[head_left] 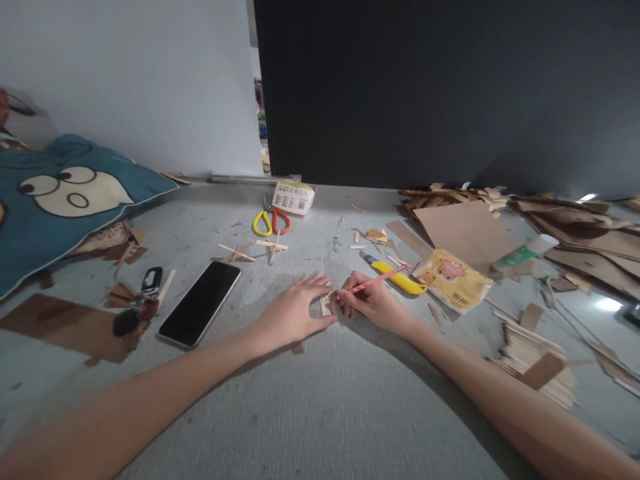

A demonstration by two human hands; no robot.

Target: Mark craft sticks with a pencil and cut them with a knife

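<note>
My left hand (299, 308) lies low on the table, its thumb and forefinger at opposite edges of a small light wooden piece (326, 307), steadying it. Dark marks show on the piece; part of it is hidden by my fingers. My right hand (367, 300) is closed around a slim pink pencil (381, 277), the lower end reaching the right side of the piece and the upper end leaning up to the right. Just behind my right hand lies a yellow utility knife (400, 279).
Crossed wooden sticks (273, 247), scissors (271, 221) and a small packet (294, 198) lie ahead. A phone (200, 303), keys (137, 313) and a blue cushion (75, 193) are left. Rightward are a yellow packet (455, 280), glue stick (525, 252), stick pile (533, 357) and cardboard (465, 227).
</note>
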